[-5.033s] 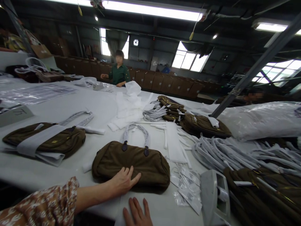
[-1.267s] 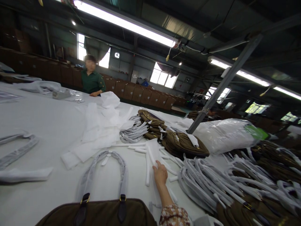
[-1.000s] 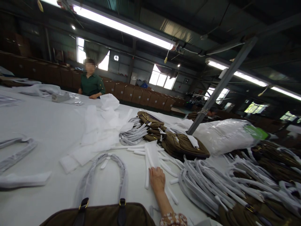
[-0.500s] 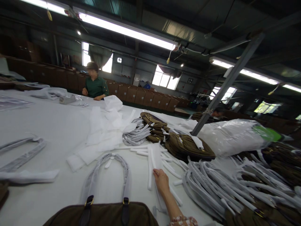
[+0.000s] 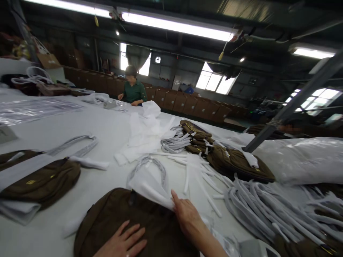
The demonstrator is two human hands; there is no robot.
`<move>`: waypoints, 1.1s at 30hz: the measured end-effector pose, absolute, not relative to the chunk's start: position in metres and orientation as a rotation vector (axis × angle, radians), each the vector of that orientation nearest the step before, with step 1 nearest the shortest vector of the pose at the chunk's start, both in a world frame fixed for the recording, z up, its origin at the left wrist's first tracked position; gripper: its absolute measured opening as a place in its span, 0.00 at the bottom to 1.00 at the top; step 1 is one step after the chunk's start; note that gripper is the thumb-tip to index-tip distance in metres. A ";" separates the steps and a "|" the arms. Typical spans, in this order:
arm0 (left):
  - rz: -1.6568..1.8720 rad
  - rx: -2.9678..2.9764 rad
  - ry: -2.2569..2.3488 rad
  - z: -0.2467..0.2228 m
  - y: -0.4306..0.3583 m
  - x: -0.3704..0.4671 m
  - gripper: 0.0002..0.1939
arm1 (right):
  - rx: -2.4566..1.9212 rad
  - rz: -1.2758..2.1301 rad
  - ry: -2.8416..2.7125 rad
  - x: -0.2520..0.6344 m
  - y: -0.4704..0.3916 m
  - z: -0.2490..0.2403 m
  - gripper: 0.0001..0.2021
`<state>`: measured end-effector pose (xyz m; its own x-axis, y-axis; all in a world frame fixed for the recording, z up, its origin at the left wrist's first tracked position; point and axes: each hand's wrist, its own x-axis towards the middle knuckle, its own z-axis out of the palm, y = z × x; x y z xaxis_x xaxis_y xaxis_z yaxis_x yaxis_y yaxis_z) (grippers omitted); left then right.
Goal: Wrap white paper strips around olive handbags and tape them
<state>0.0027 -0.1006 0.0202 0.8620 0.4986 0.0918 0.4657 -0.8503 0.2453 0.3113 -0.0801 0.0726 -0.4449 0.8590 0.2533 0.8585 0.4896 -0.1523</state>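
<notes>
On the table: label-value record of the present state, largest item first.
Room: factory hall with strip lights overhead, windows at 12 o'clock, and a row of brown cartons (image 5: pixel 187 103) along the far wall.
Surface: white table (image 5: pixel 107 125); a co-worker (image 5: pixel 133 91) in green stands at 11 o'clock.
Change: a second ago the right hand reached to the white strips (image 5: pixel 198 175) at 1 o'clock; it has since drawn back near.
Brown bag (image 5: pixel 128 221): lies at 6 o'clock, directly before the person.
White sheet (image 5: pixel 147 187): now lies over the bag's top edge and handles.
Right hand (image 5: pixel 187 214): fingers closed on the sheet's near corner.
Left hand (image 5: pixel 123 242): fingers spread, flat on the bag.
Meaning: wrapping of the bag appears to have begun.
</notes>
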 end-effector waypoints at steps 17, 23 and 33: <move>0.308 2.640 0.790 0.039 -0.123 0.001 0.32 | -1.599 -0.055 -2.455 0.260 -0.124 0.057 0.19; 0.680 1.897 0.982 0.033 -0.122 -0.010 0.21 | -1.456 0.119 -2.452 0.258 -0.142 0.091 0.18; 0.942 0.979 1.079 0.024 -0.093 -0.006 0.24 | -1.546 0.068 -2.364 0.235 -0.149 0.049 0.25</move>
<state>-0.0063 -0.0925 0.0242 0.2068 0.9440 -0.2571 -0.1271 0.2865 0.9496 0.2354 -0.1490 0.0488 -0.3663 0.9005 0.2344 0.8855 0.4148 -0.2096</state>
